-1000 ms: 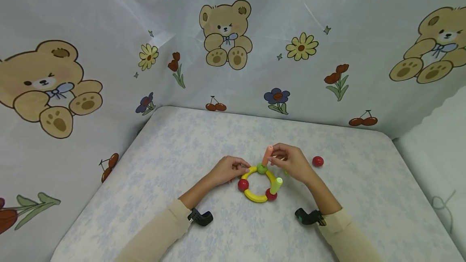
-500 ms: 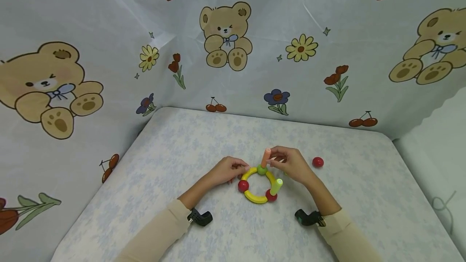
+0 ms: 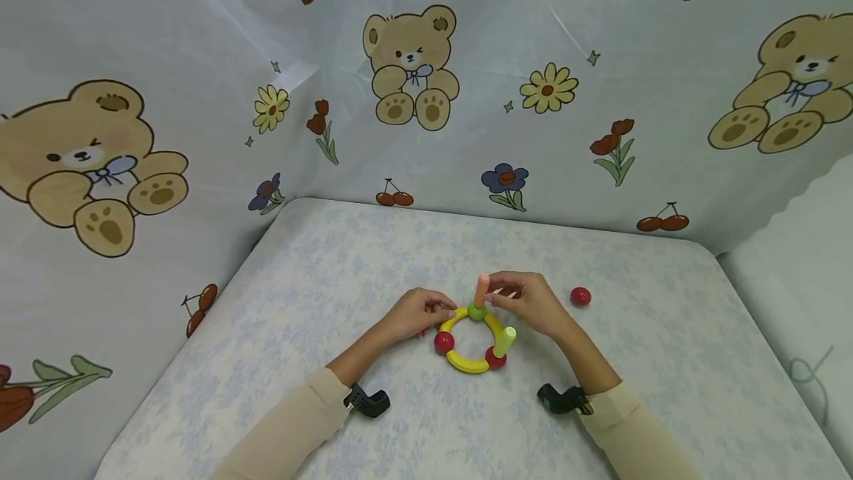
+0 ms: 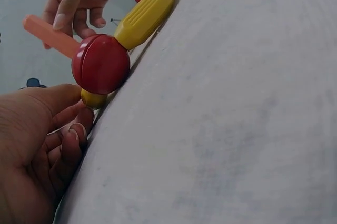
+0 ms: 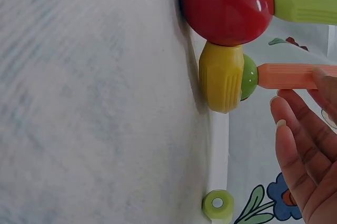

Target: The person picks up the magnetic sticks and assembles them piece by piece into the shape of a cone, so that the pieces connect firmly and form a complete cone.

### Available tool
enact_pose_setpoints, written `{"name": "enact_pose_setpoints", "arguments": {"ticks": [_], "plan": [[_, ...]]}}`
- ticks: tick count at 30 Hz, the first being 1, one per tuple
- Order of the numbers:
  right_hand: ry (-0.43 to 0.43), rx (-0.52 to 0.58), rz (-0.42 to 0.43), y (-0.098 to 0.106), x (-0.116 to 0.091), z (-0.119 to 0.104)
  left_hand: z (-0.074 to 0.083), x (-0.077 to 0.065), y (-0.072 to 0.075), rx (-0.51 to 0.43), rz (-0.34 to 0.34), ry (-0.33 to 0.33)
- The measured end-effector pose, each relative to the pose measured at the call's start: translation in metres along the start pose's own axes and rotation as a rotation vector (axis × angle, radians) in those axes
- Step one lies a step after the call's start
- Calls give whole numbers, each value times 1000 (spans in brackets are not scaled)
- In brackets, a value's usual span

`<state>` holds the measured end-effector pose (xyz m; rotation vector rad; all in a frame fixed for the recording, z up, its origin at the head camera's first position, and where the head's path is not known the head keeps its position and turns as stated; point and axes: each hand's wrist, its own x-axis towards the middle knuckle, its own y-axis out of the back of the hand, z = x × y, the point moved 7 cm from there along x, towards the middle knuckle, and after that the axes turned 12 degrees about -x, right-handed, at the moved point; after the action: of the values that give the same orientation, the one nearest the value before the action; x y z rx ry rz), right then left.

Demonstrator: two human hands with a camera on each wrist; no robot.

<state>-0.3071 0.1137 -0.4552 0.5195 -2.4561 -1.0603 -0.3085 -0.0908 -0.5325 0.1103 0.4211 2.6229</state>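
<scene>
The right hand (image 3: 533, 302) pinches the orange rod (image 3: 481, 292) upright on the yellow ring (image 3: 466, 364); the left hand (image 3: 416, 314) pinches the ring. A loose red ball (image 3: 580, 297) and green holed piece (image 5: 218, 214) lie near the right hand.

The round red plastic balls (image 5: 226, 6) look hard, smooth and glossy, with bright highlights; the small round green plastic ball (image 5: 250, 77) shines too. The curved yellow plastic pieces (image 4: 150, 11) have a grooved, satin finish. The straight orange plastic rod (image 5: 284, 76) looks nearly matt. The flat pale blue-patterned tabletop (image 3: 360, 243) and long beige cloth sleeves (image 3: 293, 421) look matt; the broad white bear-printed sheet (image 3: 460, 158) is creased, faintly shiny.
</scene>
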Motion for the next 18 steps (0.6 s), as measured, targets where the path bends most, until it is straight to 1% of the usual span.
{"name": "enact_pose_setpoints", "arguments": {"ticks": [2,4,9,12,15,18], "plan": [[-8,-7,-12,-1,-1,1,-1,0,0,0,-6,-3],[-26,-13,-39,-3,-1,3,0,-1,-1,-6,-28,-5],[-69,-25,-164,-9,-3,9,5,-3,1,-25,-135,8],[-54,-30,-229,-14,-3,12,11,-6,2,-16,-206,28],[-28,-27,-264,-18,-3,14,17,-9,1,61,-259,41],[0,-23,-279,-20,-4,13,24,-11,-1,149,-290,24]]}}
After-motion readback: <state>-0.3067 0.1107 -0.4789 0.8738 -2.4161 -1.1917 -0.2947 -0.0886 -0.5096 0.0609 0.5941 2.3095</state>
